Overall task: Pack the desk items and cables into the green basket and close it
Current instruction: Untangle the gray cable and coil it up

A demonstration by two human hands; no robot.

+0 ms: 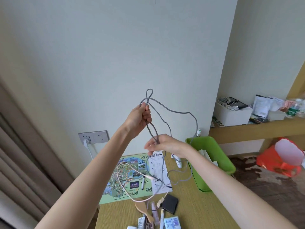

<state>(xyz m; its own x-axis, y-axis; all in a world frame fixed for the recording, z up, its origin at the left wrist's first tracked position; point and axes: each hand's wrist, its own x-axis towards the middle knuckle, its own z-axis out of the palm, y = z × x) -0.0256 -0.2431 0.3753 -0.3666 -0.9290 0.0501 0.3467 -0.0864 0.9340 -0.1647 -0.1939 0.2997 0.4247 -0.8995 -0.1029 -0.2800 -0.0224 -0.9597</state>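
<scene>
My left hand (140,116) is raised above the desk, closed on loops of a grey braided cable (179,112). My right hand (163,144), lower and to the right, pinches the same cable where its strands hang down; the rest trails onto the desk beside the green basket (219,152). The basket stands open at the desk's right edge with papers inside. A pink-white cable (122,184) lies looped on a printed map (125,176). A black marker (143,182), a black square case (170,204), a wooden brush (142,208) and small tubes and packets (171,222) lie on the near desk.
A wall socket (93,136) with a white plug sits left of the desk. A white tube (179,162) stands by the basket. A shelf on the right holds a white box (232,114) of cables and bottles. A red bag (280,161) lies on the floor.
</scene>
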